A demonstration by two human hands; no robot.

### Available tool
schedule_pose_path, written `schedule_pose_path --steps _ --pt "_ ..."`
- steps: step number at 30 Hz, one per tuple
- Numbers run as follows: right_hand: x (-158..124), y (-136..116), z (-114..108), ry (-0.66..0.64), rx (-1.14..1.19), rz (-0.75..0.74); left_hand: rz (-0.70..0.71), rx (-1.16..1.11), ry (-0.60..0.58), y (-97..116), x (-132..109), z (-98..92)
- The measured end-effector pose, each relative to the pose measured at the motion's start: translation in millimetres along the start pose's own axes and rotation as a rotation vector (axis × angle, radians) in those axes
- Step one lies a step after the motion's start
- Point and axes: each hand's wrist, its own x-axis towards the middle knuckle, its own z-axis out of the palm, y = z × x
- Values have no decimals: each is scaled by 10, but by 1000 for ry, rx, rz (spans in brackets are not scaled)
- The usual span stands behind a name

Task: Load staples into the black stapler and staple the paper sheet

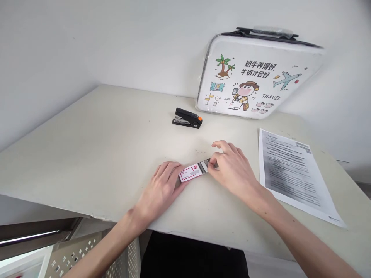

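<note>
A small white-and-red staple box (189,173) is on the tabletop near the front edge, partly slid open at its right end. Grey staples (204,166) show in that opened end. My left hand (164,182) closes around the box's left end, thumb along the near side. With thumb and index finger, my right hand (230,166) pinches at the opened end; its other fingers are raised. Those fingertips hide part of what they grip. Beyond both hands, a black stapler (187,118) with an orange tip lies on its base, apart from them.
On the right lies a printed sheet of paper (292,173). A white case with cartoon prints (249,77) leans against the wall at the back right. The table (87,143) has its front edge near my lap. A perforated panel (72,251) is below left.
</note>
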Motion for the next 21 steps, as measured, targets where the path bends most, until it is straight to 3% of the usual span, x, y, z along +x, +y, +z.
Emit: schedule_pose_path --steps 8,21 --pt "-26 -109 8 86 -46 -101 -13 -11 -8 3 4 -8" --pt "16 82 91 136 53 -9 -26 -18 -5 3 10 -12"
